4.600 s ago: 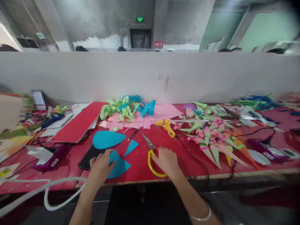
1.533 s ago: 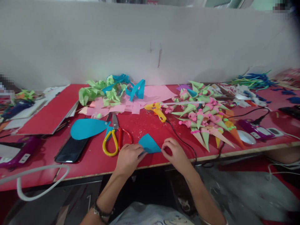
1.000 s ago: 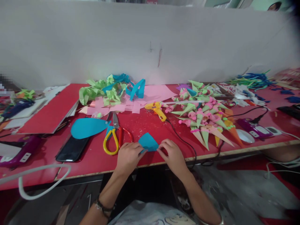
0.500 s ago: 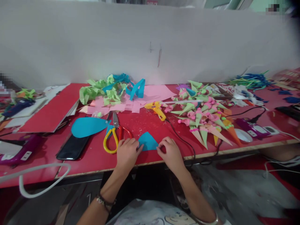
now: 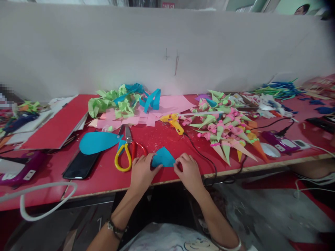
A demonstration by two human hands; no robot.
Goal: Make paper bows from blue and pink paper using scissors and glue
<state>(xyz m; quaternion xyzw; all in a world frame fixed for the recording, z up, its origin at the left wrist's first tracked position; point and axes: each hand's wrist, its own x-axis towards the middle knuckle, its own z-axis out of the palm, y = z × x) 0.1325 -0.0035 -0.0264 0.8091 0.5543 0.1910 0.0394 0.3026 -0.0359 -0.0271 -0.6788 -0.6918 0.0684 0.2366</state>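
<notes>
blue paper (image 5: 164,158) is partly covered by the left hand (image 5: 142,172)

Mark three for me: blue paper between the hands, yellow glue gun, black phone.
Blue paper (image 5: 163,158), head view: middle of its face.
Yellow glue gun (image 5: 173,120), head view: its body.
Black phone (image 5: 81,166), head view: its screen.

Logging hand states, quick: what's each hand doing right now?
Left hand: closed, holding the left edge of the small blue paper.
Right hand: closed, pinching its right corner.

A craft workshop: the long red worktable (image 5: 106,176) bears a yellow plastic glue gun (image 5: 173,122) and green-and-pink paper cones (image 5: 220,132).
</notes>
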